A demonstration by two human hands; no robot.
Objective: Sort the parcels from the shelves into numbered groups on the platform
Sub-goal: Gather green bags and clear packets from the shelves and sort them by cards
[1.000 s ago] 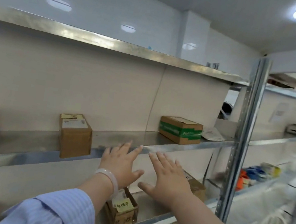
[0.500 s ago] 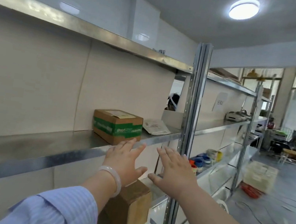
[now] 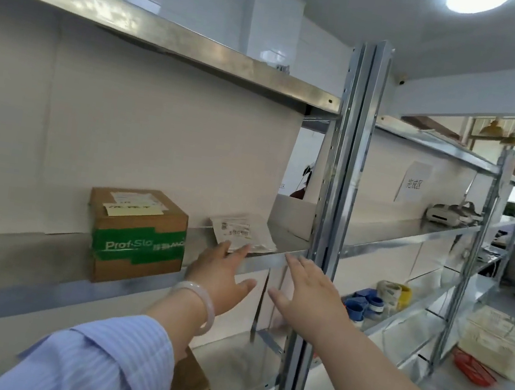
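Steel shelf (image 3: pixel 35 288) at chest height holds the two parcels within your reach: a brown box (image 3: pixel 136 233) banded with green tape, and just to its right a flat packet (image 3: pixel 243 233) with a barcode label, lying near the shelf's front lip.

You look to be at the picking step, with nothing lifted yet. Your left hand (image 3: pixel 220 276) is held out flat, fingers straight and slightly spread with the thumb out to the side, and its tips sit at the packet's near edge; I cannot tell whether they touch it. Your right hand (image 3: pixel 312 290) is just beside it, fingers straight and close together, thumb out, tips at the shelf lip below the packet's right corner. Neither hand holds anything.

The packet seems the likelier target. It is thin and lies flat on smooth metal, so you will probably need to slide it over the lip or get a thumb under its edge before pinching it. Then read its label for the group number. The platform is not in view.

An upright post (image 3: pixel 342 174) stands close to your right wrist and leaves little room on that side. Another box (image 3: pixel 190 388) sits on the shelf below your left sleeve. Tape rolls (image 3: pixel 363 302) and a paper sign (image 3: pixel 415 183) are in the next bay.
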